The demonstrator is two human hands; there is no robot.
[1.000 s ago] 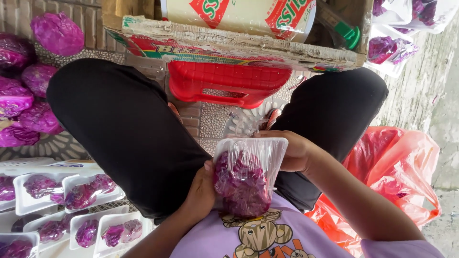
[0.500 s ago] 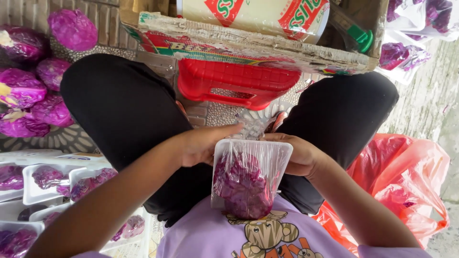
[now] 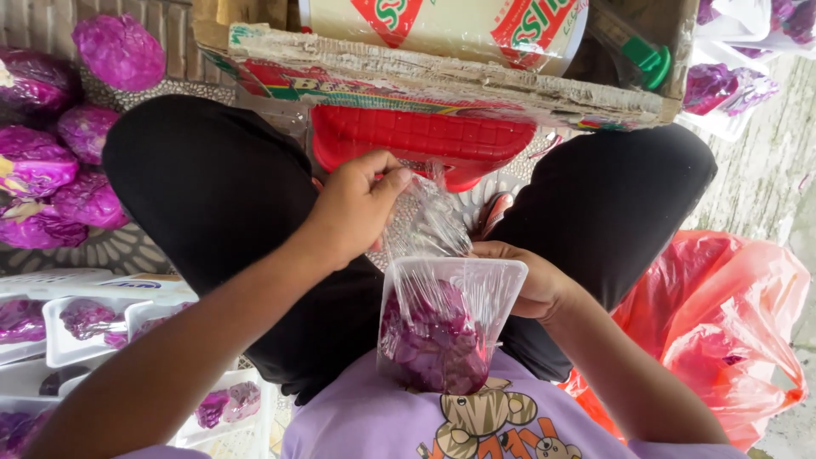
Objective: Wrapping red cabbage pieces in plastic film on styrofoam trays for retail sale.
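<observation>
We saw one left hand (image 3: 353,208) pinching one cling film sheet (image 3: 425,225); one right hand (image 3: 531,285) gripped one cabbage tray (image 3: 446,327).

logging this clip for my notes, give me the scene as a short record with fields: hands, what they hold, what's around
left hand: left hand raised, fingers pinching clear plastic wrap
right hand: right hand grips white foam tray of chopped purple cabbage
wrap: stretches from pinch down over tray
ahead: red plastic basket under printed cardboard box
person's left: whole purple cabbages, filled white trays
person's right: orange plastic bag
</observation>
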